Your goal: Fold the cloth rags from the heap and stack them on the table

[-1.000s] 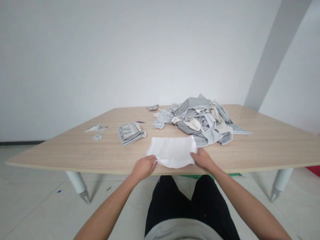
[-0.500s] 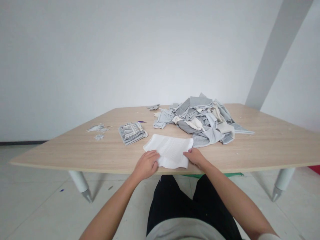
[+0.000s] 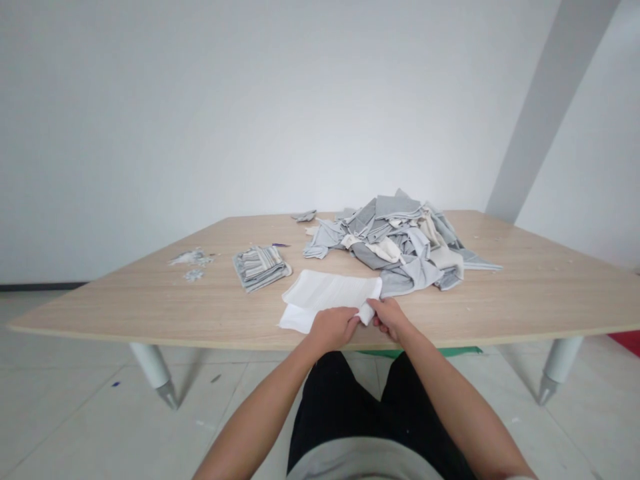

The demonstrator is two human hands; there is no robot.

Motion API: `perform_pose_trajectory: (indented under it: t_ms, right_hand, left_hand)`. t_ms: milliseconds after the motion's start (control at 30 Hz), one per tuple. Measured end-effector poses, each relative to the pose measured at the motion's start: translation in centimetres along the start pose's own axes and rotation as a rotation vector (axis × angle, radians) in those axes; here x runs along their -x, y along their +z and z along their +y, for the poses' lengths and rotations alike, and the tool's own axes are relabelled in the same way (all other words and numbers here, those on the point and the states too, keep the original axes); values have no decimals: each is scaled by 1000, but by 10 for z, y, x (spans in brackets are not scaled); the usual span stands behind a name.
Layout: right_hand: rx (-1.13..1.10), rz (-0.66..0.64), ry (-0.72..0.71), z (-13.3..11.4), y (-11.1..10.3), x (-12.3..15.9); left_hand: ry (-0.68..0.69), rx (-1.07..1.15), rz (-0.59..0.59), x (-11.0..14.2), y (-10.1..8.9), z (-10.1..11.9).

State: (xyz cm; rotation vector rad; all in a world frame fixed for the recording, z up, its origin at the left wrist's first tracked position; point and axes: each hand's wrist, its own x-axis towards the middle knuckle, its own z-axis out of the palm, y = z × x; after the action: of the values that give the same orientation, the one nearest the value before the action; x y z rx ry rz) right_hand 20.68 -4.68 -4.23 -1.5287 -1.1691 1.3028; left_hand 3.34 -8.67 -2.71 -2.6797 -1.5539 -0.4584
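A white piece of cloth (image 3: pixel 330 291) lies near the front edge of the table, folded over in part, with its left side spread in two layers. My left hand (image 3: pixel 334 327) pinches the cloth's near edge, close to its right corner. Just to the right, my right hand (image 3: pixel 391 317) is closed on the right corner, which is bunched up between the two hands. Some of the fingertips are hidden by the cloth and the hands themselves.
Behind the cloth to the right rises a heap of grey and cream cloths (image 3: pixel 395 240). A folded striped stack (image 3: pixel 261 267) sits left of it, near a thin purple tool (image 3: pixel 281 245). White scraps (image 3: pixel 193 258) lie further left on the wooden table (image 3: pixel 125 300).
My left hand has moved right along the near edge to the right corner. There the cloth is now lifted and bunched, and its left side has opened into two layers.
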Motion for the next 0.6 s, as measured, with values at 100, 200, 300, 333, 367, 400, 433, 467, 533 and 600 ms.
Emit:
perform_pose_trajectory:
  t_ms: [100,200,300,333,367,400,433,467,533,600]
  right_hand:
    - [-28,-15,0,0,2,6]
    - [-41,-54,-11,2,6,16]
    - [-60,-109,-47,5,12,27]
    - [-69,-117,-62,6,14,30]
    - [-78,-117,-76,7,15,32]
    - [-87,-112,-86,9,17,33]
    - [-95,-104,-91,12,17,34]
    - [-102,-95,-91,14,17,35]
    - [-114,-79,-81,21,16,36]
    - [-124,-61,-73,27,15,37]
  left_hand:
    - [-23,12,-20,-1,-5,0]
    - [-40,67,-38,-1,-6,-2]
    - [-33,127,-69,-2,-4,-3]
    - [-36,133,-70,-2,-2,-3]
    - [-38,130,-63,-3,-1,-3]
    - [-35,119,-48,-3,1,-3]
    - [-24,103,-32,-4,3,-2]
    - [-7,87,-17,-4,5,-1]
    - [28,51,1,-5,8,1]
    - [40,-1,7,-6,11,3]
